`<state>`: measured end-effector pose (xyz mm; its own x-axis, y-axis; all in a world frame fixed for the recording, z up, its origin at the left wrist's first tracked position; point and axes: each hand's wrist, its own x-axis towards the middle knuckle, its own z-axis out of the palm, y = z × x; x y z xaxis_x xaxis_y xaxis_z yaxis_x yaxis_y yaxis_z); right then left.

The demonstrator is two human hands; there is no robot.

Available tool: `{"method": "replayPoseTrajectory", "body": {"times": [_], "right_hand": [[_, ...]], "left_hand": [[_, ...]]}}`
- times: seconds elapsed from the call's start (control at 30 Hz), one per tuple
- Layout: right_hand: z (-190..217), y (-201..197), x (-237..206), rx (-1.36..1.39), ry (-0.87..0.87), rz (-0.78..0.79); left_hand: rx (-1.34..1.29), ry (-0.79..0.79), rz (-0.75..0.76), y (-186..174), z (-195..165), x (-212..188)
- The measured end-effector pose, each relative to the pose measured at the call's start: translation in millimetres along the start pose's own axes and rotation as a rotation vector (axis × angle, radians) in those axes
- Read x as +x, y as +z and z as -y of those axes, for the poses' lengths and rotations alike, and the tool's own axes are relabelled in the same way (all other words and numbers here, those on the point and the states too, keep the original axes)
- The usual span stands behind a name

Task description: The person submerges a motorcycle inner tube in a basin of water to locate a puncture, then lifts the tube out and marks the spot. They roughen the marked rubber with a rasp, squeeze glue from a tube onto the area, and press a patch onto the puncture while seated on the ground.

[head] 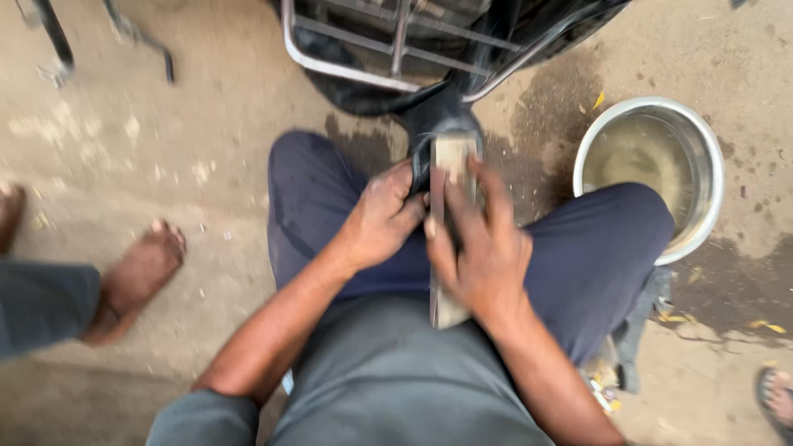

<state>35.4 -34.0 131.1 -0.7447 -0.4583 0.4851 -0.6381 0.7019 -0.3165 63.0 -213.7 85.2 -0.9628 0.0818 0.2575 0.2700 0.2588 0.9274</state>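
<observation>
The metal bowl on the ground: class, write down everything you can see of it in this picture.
The metal bowl is round, wide and silvery, with a rolled shiny rim, and looks like steel. It stands upright on the dusty ground, on a dark wet patch, to the right of the seated person's right knee, which hides its lower left edge. It holds cloudy, yellowish-brown liquid almost to the brim. Neither hand touches it; both are at the flat block between the person's knees. A dark cloth lies just below it.
</observation>
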Motion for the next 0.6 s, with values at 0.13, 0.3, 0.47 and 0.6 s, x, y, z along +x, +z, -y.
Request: {"method": "replayPoseTrajectory", "body": {"times": [0.13, 0.3, 0.47, 0.6], "right_hand": [[-44.5, 10.0, 67.1, -0.162, 0.295, -0.092], [-14.0, -34.7, 42.2, 0.133, 0.172, -0.176], [16.7, -14.5, 33.5, -0.089, 0.122, -0.012], [-54.3, 6.0, 83.5, -0.048, 0.306, -0.170]], "left_hand": [[-0.046, -0.049, 0.054, 11.9, -8.3, -0.9], [-0.230, -0.063, 0.061, -1.8, -3.3, -1.3], [-0.142, -0.014, 0.128, 2.2, 6.5, 1.0], [-0.128, -0.051, 0.155, 4.0, 3.2, 2.5]]}}
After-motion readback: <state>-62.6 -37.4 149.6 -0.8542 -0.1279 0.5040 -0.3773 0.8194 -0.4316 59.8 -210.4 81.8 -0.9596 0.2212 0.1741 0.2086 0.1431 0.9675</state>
